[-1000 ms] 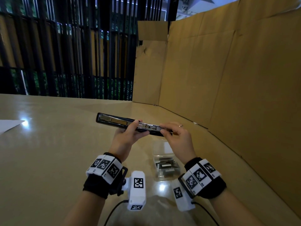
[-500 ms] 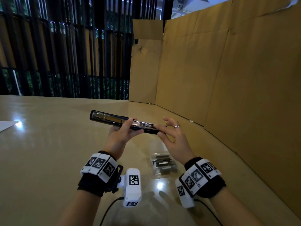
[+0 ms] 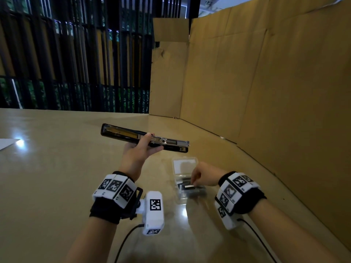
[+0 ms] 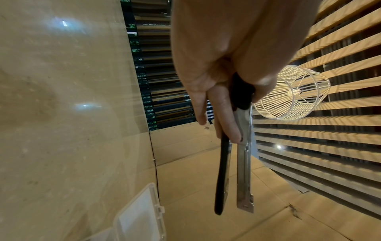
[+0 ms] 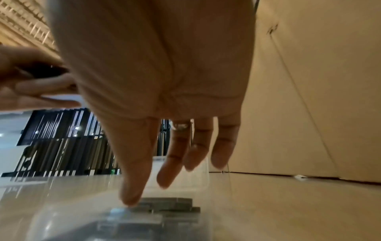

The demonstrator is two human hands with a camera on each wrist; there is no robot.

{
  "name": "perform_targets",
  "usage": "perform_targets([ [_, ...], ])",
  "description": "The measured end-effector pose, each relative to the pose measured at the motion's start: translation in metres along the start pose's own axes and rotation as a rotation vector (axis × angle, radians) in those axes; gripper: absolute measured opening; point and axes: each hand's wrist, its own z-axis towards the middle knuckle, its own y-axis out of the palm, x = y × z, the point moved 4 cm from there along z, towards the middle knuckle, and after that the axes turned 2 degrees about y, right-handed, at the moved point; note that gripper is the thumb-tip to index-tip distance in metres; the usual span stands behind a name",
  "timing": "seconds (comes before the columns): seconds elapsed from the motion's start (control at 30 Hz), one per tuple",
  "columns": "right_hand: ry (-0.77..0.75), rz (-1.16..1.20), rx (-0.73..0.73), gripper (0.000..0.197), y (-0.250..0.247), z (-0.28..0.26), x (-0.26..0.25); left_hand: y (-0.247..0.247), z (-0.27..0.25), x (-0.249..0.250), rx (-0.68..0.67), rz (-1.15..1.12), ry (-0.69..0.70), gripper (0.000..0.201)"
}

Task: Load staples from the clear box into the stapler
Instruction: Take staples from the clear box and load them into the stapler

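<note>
My left hand (image 3: 150, 143) grips the black stapler (image 3: 123, 134) around its middle and holds it level above the table. The stapler is swung open, so its metal staple rail (image 4: 244, 163) lies bare beside the black base. Below it on the table sits the clear box (image 3: 183, 160), lid open, with grey staples (image 3: 193, 190) inside. My right hand (image 3: 191, 184) reaches down into the box with straight fingers. In the right wrist view one fingertip (image 5: 129, 199) touches the stacked staples (image 5: 164, 205), and nothing is pinched.
Cardboard walls (image 3: 266, 92) close off the right side and far corner. A black slatted screen (image 3: 76, 63) runs along the back. A white sheet (image 3: 5, 143) lies at the table's left edge. Cables trail from both wrist cameras towards me.
My right hand has left the stapler's right end and dropped into the clear box. The left hand still holds the open stapler, now alone.
</note>
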Motion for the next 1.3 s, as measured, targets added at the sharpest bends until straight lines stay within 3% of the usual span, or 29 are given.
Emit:
perform_targets([
  [0.17,0.037,-0.173,-0.090,0.020,0.005,0.009,-0.002,0.003,-0.001,0.000,-0.019,0.002,-0.006,0.019],
  [0.77,-0.166,-0.297,-0.061,0.023,0.009,0.010,-0.008,0.007,-0.004,-0.002,-0.043,-0.004,-0.003,0.020],
  [1.0,-0.111,0.027,0.040,0.023,-0.003,0.006,0.003,0.005,-0.005,0.000,-0.023,-0.009,-0.002,0.019],
  [1.1,-0.121,0.394,0.041,0.007,-0.007,0.003,0.009,0.003,-0.003,0.000,-0.006,-0.007,-0.004,0.019],
  [1.17,-0.133,0.641,0.063,0.011,-0.010,0.001,0.012,0.001,-0.002,0.000,0.004,-0.015,-0.015,0.018],
  [1.3,-0.160,0.906,0.158,0.016,-0.017,-0.002,0.013,0.000,-0.002,0.000,0.009,-0.012,-0.015,0.019],
])
